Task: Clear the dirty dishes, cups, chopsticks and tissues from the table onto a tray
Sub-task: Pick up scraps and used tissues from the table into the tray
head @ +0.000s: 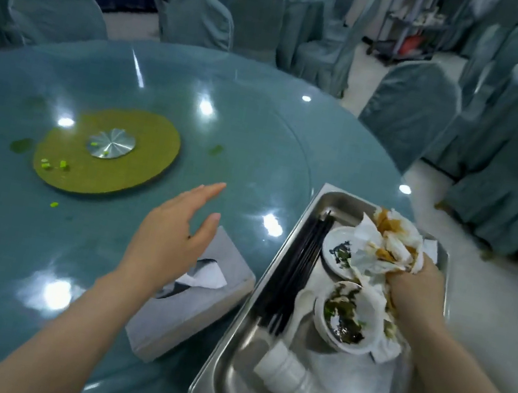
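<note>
Standing around the round table (165, 93): covered chairs (58, 12). Lying near its middle: a green mat (109, 152), with green scraps beside. Resting at the table's right edge: a steel tray (313, 389) carrying chopsticks (301, 269), bowls (349, 316) and stacked cups (296, 386). No writing readable. Hovering flat, fingers straight, over the tissue box (195, 296): left hand (171, 236). Clutching stained tissues (387, 246) above the tray: right hand (414, 289).

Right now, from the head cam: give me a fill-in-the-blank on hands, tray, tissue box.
1. The right hand grips stained ____ over the tray.
2. The black chopsticks lie inside the ____.
3. The left hand hovers, fingers straight, above the tissue ____.
4. The stacked white cups lie on their ____.

Missing: tissues; tray; box; side
</note>
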A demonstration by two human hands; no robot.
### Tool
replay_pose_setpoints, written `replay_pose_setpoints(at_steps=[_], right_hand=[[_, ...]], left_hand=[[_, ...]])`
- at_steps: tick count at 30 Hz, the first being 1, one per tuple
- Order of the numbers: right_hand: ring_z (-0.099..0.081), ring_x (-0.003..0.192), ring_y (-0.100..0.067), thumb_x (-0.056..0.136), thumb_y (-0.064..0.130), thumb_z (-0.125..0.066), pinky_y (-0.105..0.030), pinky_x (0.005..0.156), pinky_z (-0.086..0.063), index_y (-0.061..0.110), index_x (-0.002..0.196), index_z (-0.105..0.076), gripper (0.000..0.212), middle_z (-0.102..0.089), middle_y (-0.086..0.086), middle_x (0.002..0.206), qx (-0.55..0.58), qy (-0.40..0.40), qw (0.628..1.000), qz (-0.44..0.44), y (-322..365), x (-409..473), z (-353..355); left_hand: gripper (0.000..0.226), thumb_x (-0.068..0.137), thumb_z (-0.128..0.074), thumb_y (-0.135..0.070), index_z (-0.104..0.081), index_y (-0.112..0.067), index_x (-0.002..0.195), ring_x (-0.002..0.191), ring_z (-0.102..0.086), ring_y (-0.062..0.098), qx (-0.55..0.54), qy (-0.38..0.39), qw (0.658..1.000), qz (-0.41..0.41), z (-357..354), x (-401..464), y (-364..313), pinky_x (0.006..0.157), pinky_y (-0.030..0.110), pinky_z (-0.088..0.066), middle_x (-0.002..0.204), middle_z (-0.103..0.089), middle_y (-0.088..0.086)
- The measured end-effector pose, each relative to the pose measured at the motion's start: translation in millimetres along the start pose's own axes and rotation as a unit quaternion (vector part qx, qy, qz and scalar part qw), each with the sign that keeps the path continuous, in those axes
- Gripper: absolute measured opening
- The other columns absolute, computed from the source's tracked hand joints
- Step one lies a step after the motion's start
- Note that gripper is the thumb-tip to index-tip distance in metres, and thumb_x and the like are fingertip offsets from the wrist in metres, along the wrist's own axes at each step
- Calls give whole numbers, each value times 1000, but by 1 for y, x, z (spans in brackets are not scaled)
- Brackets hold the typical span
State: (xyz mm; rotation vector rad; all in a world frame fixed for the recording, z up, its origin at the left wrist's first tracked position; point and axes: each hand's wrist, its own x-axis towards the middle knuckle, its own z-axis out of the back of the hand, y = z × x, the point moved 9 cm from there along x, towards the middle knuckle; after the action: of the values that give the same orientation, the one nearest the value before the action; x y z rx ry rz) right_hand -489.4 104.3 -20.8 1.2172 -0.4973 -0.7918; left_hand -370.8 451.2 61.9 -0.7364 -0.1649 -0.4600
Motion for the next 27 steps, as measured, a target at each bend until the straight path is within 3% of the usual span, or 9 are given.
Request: replay_pose_setpoints(at_steps=[4,7,11,15,18,23,25,27], right_hand=[[-62,78,-10,87,26,-63,-23,59,-45,28,90,-65,5,-67,12,87,-7,-33,998,-46,-22,10,42],[-62,72,-6,85,25,-65,-20,52,-42,30,79,-64,9,-66,15,78,-16,-37,998,-43,-28,13,54],[-64,81,-15,86,25,-60,-28,64,-50,28,99,-66,14,-69,8,88,-50,-10,996,-71,-60,5,53],[-62,87,-21,83,15,-60,-29,71,-46,23,113,-62,31,-67,2,97,-59,-23,991,-115,-91,-5,52],[-61,88,-21,84,16,-65,-33,71,-49,17,119,-57,36,-64,0,103,-59,21,985,-159,-110,-15,43],[-54,107,-25,88,20,-56,-37,83,-47,19,131,-46,44,-56,-4,127,-114,66,976,-175,-108,-30,42],[-49,117,-26,88,22,-55,-40,92,-45,24,137,-39,52,-50,-4,136,-150,76,976,-136,-92,-38,43],[-46,122,-22,88,23,-56,-37,93,-43,28,143,-34,59,-44,1,142,-166,108,977,-76,-70,-51,35]], left_hand=[[46,92,-55,-23,-47,-28,137,123,-46,3,-27,34,999,-4,-35,2,-28,92,4,-23,138,-50,-12],[46,92,-55,-21,-48,-28,136,109,-48,-3,-53,53,997,0,-57,-4,-41,87,3,-25,136,-51,-11],[45,91,-53,-28,-47,-36,135,94,-44,-26,-71,87,994,6,-82,-19,-50,78,-9,-25,127,-46,-25],[45,90,-53,-28,-47,-36,134,70,-45,-16,-61,104,993,10,-96,-29,-51,73,-10,-25,123,-44,-28],[44,91,-54,-24,-48,-30,134,75,-45,-14,-60,104,993,13,-102,-35,-52,75,-11,-23,122,-43,-25],[43,92,-53,-24,-47,-30,135,84,-41,-20,-76,110,991,27,-105,-47,-51,79,-8,-25,125,-45,-22],[44,92,-53,-25,-46,-31,135,99,-40,-21,-91,109,988,53,-103,-56,-43,89,2,-25,129,-47,-20],[43,92,-53,-25,-47,-30,135,116,-42,-6,-103,108,986,76,-100,-67,-34,97,16,-28,134,-49,-15]])
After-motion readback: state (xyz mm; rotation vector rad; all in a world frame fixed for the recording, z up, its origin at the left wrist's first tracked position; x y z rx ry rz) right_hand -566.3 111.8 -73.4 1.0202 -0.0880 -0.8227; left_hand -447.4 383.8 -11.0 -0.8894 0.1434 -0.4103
